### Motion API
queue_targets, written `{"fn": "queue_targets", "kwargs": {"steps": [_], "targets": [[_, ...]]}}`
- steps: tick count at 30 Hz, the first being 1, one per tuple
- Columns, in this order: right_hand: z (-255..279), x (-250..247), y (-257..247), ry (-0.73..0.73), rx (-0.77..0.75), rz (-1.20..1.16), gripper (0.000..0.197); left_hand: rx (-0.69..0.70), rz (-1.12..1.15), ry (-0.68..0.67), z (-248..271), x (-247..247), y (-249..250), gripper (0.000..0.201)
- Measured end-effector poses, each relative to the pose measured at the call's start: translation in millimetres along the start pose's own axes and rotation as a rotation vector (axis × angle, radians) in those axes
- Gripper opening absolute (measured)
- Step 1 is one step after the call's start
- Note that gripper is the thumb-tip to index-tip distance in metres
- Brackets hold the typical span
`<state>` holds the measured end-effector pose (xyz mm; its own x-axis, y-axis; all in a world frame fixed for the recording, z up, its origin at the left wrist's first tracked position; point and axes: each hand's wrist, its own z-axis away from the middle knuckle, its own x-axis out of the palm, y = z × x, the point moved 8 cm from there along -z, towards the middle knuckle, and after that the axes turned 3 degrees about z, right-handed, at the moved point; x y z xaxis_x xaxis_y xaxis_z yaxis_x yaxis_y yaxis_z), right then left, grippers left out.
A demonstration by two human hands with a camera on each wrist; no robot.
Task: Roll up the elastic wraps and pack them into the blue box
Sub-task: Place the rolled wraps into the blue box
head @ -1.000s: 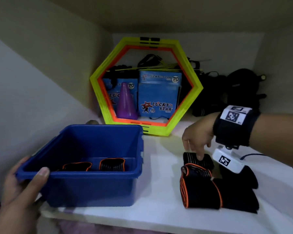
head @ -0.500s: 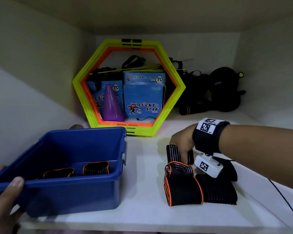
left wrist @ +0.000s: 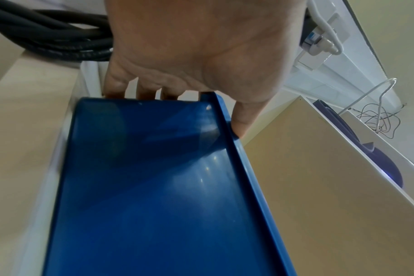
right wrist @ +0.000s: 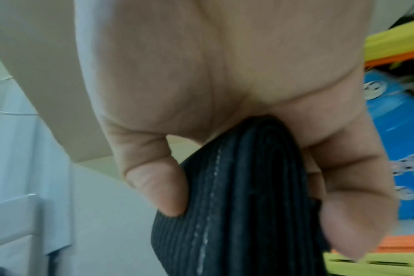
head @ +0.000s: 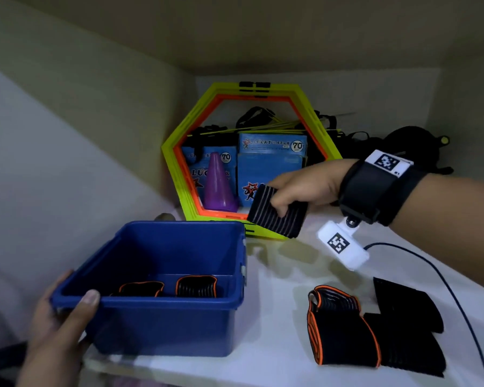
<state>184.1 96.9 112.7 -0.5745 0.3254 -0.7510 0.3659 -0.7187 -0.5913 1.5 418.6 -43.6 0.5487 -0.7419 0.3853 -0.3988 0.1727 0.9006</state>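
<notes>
The blue box stands at the front left of the white shelf. Two rolled black wraps with orange edges lie on its floor. My left hand grips the box's near left corner, thumb over the rim. My right hand is raised above the shelf, right of the box, and holds a rolled black ribbed wrap between thumb and fingers. Unrolled black wraps with orange trim lie at the front right of the shelf.
A yellow and orange hexagon frame stands at the back, with blue packets and a purple cone inside it. Black gear fills the back right corner. A dark cable runs along the right.
My right hand has lifted a rolled wrap off the pile at the front right and carried it up and left toward the box. My left hand still holds the box's corner.
</notes>
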Motion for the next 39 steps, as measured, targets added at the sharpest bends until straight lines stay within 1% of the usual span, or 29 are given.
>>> {"fn": "queue_targets", "kwargs": {"steps": [1,2,4,6,9,11,14,17,18,19,21,22,24,26,28,30,32,35,37,38,39], "targets": [[-2,4,-19,-0.004,-0.022,-0.022,0.036,-0.008,0.009,-0.013,2,6,3,0.035],[-6,10,-37,-0.024,-0.048,-0.025,0.039,0.006,-0.030,0.003,-1,5,1,0.036],[-19,26,-71,-0.070,-0.095,0.058,0.037,-0.003,-0.005,0.036,-3,1,1,0.037],[-35,43,-102,-0.081,-0.139,0.205,0.028,0.009,0.005,0.021,-6,-2,-3,0.046],[-65,69,-139,-0.088,-0.186,0.493,0.028,0.021,0.004,0.005,-3,3,4,0.054],[-83,85,-158,-0.083,-0.192,0.690,0.028,0.036,0.005,-0.010,-3,4,5,0.064],[-103,104,-177,-0.059,-0.170,0.936,0.034,0.041,0.010,0.001,-2,5,6,0.063],[-116,121,-181,-0.034,-0.108,1.128,0.031,0.016,0.011,-0.020,1,2,5,0.065],[-120,128,-180,-0.046,-0.098,1.192,0.034,0.018,0.012,-0.037,4,2,6,0.069],[-127,134,-178,-0.067,-0.080,1.240,0.042,0.010,0.018,-0.053,8,3,8,0.072],[-138,144,-177,-0.085,-0.050,1.273,0.054,0.002,0.028,-0.086,14,5,12,0.069],[-141,148,-178,-0.088,-0.049,1.276,0.055,0.004,0.028,-0.101,16,7,14,0.068],[-147,156,-179,-0.110,-0.054,1.279,0.051,0.005,0.005,-0.118,17,7,15,0.070],[-152,163,-180,-0.147,-0.069,1.253,0.047,0.015,-0.018,-0.126,16,8,16,0.080],[-158,171,-178,-0.201,-0.062,1.256,0.047,0.021,-0.026,-0.132,15,8,18,0.083],[-163,179,-175,-0.233,-0.081,1.293,0.049,0.021,-0.036,-0.138,16,8,19,0.083],[-167,190,-172,-0.287,-0.140,1.376,0.047,0.012,-0.051,-0.143,17,9,20,0.080],[-168,204,-171,-0.365,-0.223,1.513,0.042,-0.008,-0.072,-0.124,18,9,20,0.069],[-171,201,-168,-0.338,-0.183,1.537,0.031,-0.014,-0.078,-0.106,19,8,20,0.062],[-171,196,-168,-0.288,-0.151,1.519,0.026,-0.015,-0.081,-0.103,19,7,19,0.059],[-169,191,-169,-0.242,-0.112,1.452,0.027,-0.014,-0.085,-0.104,19,7,20,0.058]]}}
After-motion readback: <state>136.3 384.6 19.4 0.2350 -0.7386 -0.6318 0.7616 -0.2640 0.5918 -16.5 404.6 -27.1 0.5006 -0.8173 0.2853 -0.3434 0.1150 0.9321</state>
